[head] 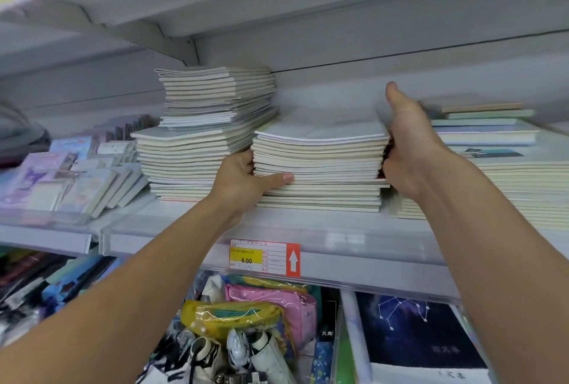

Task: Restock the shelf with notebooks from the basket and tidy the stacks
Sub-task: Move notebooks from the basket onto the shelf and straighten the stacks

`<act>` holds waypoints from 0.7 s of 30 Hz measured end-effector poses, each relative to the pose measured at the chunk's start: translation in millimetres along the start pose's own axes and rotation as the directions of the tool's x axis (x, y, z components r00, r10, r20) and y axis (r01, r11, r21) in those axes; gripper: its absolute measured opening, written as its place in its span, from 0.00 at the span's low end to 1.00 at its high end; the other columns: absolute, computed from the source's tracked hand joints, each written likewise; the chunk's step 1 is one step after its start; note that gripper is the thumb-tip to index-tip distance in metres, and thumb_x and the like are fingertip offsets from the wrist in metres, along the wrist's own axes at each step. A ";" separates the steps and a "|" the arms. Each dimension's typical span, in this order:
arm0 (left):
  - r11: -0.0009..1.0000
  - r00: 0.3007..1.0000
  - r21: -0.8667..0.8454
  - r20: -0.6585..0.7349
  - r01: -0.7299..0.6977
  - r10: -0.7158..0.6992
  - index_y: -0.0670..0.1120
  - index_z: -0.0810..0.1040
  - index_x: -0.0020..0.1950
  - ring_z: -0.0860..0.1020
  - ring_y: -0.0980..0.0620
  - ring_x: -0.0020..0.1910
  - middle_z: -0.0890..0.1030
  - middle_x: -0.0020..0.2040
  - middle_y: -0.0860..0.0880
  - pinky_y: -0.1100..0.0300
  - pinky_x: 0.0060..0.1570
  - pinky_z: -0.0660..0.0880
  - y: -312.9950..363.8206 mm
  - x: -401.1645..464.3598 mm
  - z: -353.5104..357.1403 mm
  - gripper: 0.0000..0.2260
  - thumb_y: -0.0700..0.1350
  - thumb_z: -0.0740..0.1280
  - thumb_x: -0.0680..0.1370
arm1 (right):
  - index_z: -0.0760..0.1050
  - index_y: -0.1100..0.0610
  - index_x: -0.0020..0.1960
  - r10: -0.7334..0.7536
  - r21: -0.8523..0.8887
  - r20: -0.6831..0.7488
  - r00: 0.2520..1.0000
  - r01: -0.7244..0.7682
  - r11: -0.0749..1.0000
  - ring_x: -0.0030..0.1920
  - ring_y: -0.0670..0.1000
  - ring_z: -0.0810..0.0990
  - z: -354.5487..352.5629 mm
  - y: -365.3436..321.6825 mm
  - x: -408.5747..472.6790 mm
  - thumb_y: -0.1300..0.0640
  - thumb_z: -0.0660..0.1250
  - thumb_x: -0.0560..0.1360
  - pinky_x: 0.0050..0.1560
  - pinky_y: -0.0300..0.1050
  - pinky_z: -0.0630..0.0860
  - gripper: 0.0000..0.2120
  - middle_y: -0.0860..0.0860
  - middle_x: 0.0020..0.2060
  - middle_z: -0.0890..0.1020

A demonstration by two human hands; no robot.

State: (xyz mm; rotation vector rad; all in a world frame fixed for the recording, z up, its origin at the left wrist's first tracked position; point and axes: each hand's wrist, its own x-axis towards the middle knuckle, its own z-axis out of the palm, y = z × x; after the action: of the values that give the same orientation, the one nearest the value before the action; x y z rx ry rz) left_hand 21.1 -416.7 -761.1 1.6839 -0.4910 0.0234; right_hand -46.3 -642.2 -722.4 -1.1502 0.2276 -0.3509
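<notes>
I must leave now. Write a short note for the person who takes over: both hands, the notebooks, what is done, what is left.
Left hand: grips the left side of the middle stack, thumb across its front edges.
Right hand: grips the same stack's right side, thumb up.
All three stacks sit on the shelf: tall stack left, low stack right.
Done: the middle stack is on the shelf.
Left: its edges are uneven, and the tall stack too; square them. The basket is out of view.

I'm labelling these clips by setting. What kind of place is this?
Probably a stationery shop aisle: stacked notebooks on a white shelf, with a price tag reading 6.00 on its edge.
</notes>
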 end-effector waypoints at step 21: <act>0.976 0.992 0.181 0.060 -0.120 0.111 0.51 0.81 0.57 0.82 0.62 0.49 0.85 0.50 0.59 0.66 0.53 0.77 1.7 -2.7 6.8 0.24 0.51 0.80 0.63 | 0.77 0.55 0.60 -0.014 -0.482 0.114 0.993 0.068 0.874 0.56 0.52 0.83 11.2 -12.6 -52.8 0.46 0.82 0.62 0.66 0.54 0.74 0.30 0.51 0.54 0.84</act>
State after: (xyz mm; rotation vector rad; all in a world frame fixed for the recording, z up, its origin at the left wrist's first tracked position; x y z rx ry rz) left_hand 16.3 -422.5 -761.5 1.8383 -0.6401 0.1157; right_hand -93.0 -616.9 -706.6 -1.6711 0.2018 -0.2731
